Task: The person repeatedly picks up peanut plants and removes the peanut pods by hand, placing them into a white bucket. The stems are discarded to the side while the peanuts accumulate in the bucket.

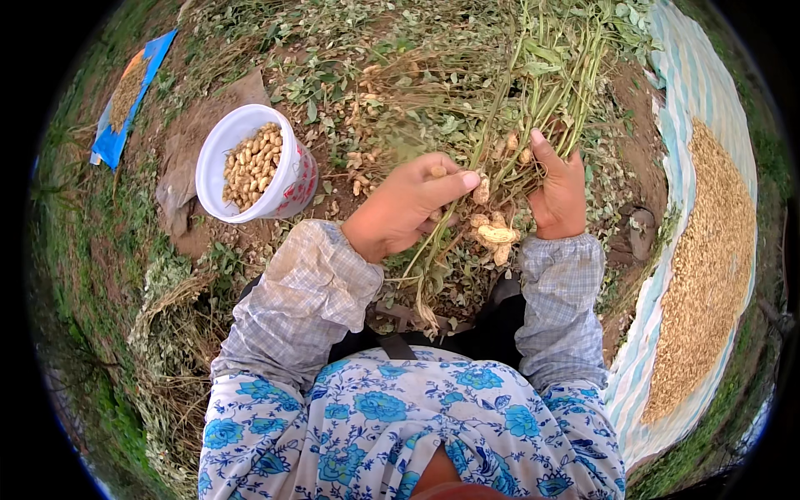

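My right hand [558,184] grips a bundle of uprooted peanut plants [550,94], its thumb over the stems near the roots. Pods in their shells hang from the root end, including a clump [497,235] between my wrists. My left hand [412,203] is at the same root end, its thumb and fingers closed on a peanut pod [481,189]. Another pod [438,170] shows by its curled fingers; the palm side is hidden. Left of that hand, a white plastic bucket [299,187] with red printing leans towards me, holding picked peanuts [253,165].
Pulled peanut plants [375,100] with pods cover the soil ahead. On the right, a striped sheet [694,69] carries a long spread of tan grains or pods [706,269]. A blue sheet [140,81] with a similar heap lies far left. Wilted vines [169,350] are piled at my left.
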Available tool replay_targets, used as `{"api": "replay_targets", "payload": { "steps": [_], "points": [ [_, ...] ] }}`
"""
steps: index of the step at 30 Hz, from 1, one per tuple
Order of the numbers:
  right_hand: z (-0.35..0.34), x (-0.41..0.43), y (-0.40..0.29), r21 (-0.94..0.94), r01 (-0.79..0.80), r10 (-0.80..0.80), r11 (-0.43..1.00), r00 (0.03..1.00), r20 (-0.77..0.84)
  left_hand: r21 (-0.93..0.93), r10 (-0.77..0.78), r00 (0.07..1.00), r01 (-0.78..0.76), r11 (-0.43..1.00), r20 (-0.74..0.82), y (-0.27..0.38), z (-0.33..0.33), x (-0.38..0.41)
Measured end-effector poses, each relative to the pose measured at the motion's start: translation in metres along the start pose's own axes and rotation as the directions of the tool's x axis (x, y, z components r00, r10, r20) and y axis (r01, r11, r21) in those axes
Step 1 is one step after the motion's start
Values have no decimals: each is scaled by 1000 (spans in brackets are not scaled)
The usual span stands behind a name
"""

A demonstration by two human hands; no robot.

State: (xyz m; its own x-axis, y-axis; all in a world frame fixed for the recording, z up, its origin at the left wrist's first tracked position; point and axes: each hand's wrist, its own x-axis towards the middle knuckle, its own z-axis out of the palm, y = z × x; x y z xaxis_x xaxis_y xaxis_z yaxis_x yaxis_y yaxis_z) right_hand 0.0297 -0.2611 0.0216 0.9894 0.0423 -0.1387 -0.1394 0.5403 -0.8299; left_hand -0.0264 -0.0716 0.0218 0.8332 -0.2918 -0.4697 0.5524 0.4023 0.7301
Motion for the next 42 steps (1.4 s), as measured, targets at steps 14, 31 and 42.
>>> {"api": "replay_targets", "payload": {
  "steps": [14, 31, 42],
  "points": [
    [-5, -1, -3, -58, -64, 66, 996, 997, 38, 400, 4, 997, -34, 916, 77, 23, -9, -6],
    [-4, 2, -3, -81, -36, 39, 996, 999, 34, 148, 55, 998, -60, 987, 36, 5, -15, 2],
    [4, -2, 6, -132, 129, -132, 983, 991, -10, -6, -28, 993, 27, 1000, -111, 1, 3, 4]
  ]
}}
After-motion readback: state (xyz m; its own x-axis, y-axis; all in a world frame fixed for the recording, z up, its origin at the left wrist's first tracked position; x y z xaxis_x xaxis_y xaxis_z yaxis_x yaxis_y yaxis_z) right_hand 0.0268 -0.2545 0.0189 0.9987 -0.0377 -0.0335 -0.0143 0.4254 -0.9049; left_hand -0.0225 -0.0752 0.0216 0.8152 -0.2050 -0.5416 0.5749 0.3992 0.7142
